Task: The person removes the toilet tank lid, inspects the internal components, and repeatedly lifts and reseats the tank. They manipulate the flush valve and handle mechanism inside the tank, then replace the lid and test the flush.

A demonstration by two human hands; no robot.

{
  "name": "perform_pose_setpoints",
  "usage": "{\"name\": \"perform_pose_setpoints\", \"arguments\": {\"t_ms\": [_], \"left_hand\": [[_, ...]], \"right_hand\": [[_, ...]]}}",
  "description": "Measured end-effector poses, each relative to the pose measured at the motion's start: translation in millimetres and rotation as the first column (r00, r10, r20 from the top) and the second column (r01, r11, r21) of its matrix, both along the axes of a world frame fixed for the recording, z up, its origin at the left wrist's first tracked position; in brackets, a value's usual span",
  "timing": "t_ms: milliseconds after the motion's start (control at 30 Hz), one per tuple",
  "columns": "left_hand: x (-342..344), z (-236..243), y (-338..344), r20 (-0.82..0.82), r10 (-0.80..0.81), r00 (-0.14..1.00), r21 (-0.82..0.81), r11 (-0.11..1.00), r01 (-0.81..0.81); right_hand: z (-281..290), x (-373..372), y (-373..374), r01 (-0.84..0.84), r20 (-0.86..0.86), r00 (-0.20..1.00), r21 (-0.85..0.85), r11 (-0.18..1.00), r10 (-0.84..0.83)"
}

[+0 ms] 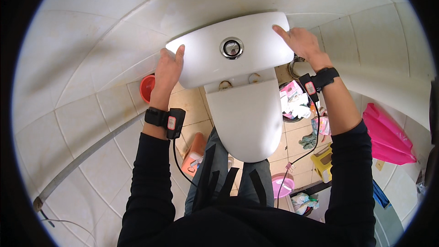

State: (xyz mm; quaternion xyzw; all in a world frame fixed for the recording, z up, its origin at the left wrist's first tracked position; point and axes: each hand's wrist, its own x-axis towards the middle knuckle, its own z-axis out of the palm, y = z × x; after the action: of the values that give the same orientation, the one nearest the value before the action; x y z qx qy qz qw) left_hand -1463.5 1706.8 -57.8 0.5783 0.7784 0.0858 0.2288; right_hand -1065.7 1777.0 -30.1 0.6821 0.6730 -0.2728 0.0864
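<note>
A white toilet tank lid (201, 59) with a round chrome flush button (232, 48) lies across the top middle, its right end farther from me than its left. My left hand (169, 71) grips the left end, thumb on top and fingers out of sight over the edge. At the right end my right hand (302, 43) holds on the same way, thumb over the top. The lid hides the tank below, so I cannot tell whether it rests on it or is raised. Nearer to me is the closed white toilet seat cover (247, 119), between my legs.
A red bowl (147, 88) stands left of the toilet, with an orange container (195, 151) nearer. On the right are a waste bin with crumpled paper (293, 100), a yellow stool (323, 162), a pink basin (282, 185) and a bright pink plastic item (386, 135). Tiled walls close in behind.
</note>
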Motion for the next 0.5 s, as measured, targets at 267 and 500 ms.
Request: {"name": "perform_pose_setpoints", "arguments": {"t_ms": [267, 500], "left_hand": [[-0.7, -9.6, -0.4, 0.109, 0.061, 0.992, 0.008, 0.998, -0.062], [-7.4, -33.0, 0.4, 0.302, 0.143, 0.942, 0.060, 0.984, -0.169]], "right_hand": [[3.6, -3.0, -1.9, 0.006, 0.016, 1.000, -0.063, 0.998, -0.005], [-12.7, -4.0, -17.6, 0.081, -0.006, 0.997, 0.039, 0.996, -0.080]]}}
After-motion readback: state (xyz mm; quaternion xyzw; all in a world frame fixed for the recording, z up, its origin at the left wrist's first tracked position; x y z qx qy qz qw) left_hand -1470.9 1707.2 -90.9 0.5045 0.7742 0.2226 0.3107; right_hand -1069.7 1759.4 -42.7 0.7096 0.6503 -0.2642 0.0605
